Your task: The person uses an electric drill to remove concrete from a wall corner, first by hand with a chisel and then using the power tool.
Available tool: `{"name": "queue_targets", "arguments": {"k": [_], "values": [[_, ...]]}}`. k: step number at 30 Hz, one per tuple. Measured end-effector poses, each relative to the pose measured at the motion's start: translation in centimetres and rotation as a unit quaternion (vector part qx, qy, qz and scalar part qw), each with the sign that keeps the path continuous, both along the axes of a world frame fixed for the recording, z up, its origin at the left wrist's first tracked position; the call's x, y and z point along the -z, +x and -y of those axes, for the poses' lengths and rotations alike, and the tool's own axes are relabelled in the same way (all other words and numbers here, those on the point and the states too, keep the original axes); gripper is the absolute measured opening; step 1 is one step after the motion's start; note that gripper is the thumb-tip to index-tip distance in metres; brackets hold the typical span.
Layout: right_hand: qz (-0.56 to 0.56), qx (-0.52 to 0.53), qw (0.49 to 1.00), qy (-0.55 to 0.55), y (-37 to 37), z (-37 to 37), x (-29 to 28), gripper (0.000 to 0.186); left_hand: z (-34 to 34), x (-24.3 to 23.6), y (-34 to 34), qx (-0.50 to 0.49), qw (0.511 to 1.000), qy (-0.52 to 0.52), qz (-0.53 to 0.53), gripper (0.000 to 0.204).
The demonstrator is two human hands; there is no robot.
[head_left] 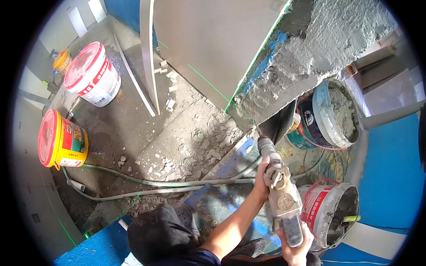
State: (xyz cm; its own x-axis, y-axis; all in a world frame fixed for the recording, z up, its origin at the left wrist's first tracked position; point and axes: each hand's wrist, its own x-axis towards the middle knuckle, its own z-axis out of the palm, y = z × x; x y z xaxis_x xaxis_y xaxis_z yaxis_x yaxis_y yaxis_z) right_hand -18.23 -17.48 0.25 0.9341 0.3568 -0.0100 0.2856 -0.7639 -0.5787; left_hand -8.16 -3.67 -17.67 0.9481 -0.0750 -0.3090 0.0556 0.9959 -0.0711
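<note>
Both my hands are on a dusty rotary hammer (pixel 285 201), whose nose points away from me. My left hand (pixel 262 179) grips it behind the chuck. Around its rear end is my right hand (pixel 296 246), with part of the grip hidden. The thin bit (pixel 257 127) reaches the lower corner of a rough grey mortar coat (pixel 306 64); whether its tip touches cannot be made out. Just right of the tool stands a white and red bucket (pixel 317 208) with grey residue and a yellow-green handle inside. Beyond it, a dark bucket (pixel 308 122) holds grey mortar.
Broken rubble (pixel 199 142) covers the floor ahead. Hoses (pixel 168 182) run across it. At left stand a yellow bucket (pixel 73 142) and a white bucket with a red lid (pixel 97 82). A grey panel (pixel 208 40) rises ahead, with green laser lines. A black cloth shape (pixel 159 235) fills the lower left.
</note>
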Motion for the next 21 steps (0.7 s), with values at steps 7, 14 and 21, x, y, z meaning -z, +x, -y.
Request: {"name": "queue_targets", "arguments": {"k": [7,14,21], "values": [[-0.012,0.035,0.999,-0.005,0.8,-2.4,0.5,0.031,-0.6,1.7,1.5,-0.008,0.999,-0.039,0.004,0.082],[0.080,-0.090,0.989,-0.088,2.4,-1.3,0.6,0.040,-1.4,1.0,2.1,-0.033,0.996,-0.078,0.005,0.086],[0.012,-0.066,0.996,-0.063,4.4,-4.4,-0.6,0.035,-2.1,1.4,2.8,-0.072,0.996,-0.048,0.006,0.088]]}}
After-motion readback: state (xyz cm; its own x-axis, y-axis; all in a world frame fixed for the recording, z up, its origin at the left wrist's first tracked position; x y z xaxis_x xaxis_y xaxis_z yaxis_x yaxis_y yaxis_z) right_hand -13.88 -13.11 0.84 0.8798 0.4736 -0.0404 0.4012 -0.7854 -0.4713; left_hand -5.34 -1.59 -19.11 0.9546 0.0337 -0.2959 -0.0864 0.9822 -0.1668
